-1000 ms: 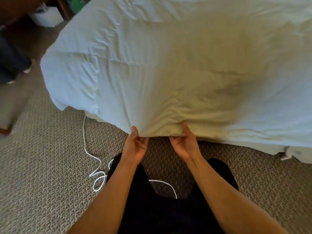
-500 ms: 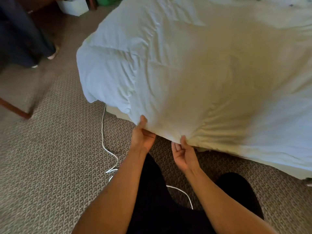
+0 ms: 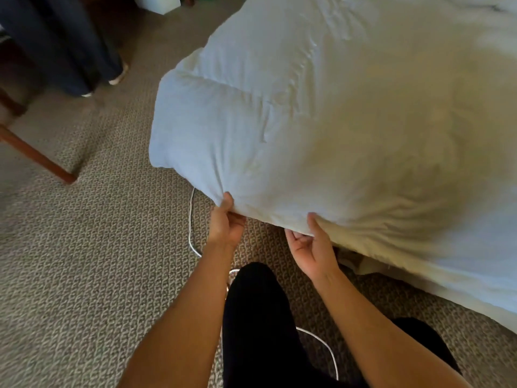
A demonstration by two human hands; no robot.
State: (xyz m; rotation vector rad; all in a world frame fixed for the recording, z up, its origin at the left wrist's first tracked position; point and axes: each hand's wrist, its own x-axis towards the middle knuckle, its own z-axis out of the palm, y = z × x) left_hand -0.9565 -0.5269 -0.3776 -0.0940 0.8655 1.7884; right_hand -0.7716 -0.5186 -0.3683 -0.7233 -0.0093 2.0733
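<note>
A white duvet (image 3: 321, 113) covers the bed and hangs over its near edge above the carpet. My left hand (image 3: 226, 221) grips the hem, thumb on top and fingers curled under the fabric, close to the duvet's left corner. My right hand (image 3: 309, 245) holds the hem a short way to the right, thumb pressed on top, palm turned up and fingers curled beneath the edge. The fabric bunches into folds between and above both hands.
A white cable (image 3: 191, 219) lies looped on the patterned carpet (image 3: 84, 261) under my arms. A wooden furniture leg (image 3: 36, 156) stands at the left. Another person's dark trousers and shoes (image 3: 84, 60) are at the far left. A white bin (image 3: 158, 2) sits at the top.
Both hands have shifted left along the hem toward the duvet's left corner, and the view has swung left with them. The grip on the fabric has stayed.
</note>
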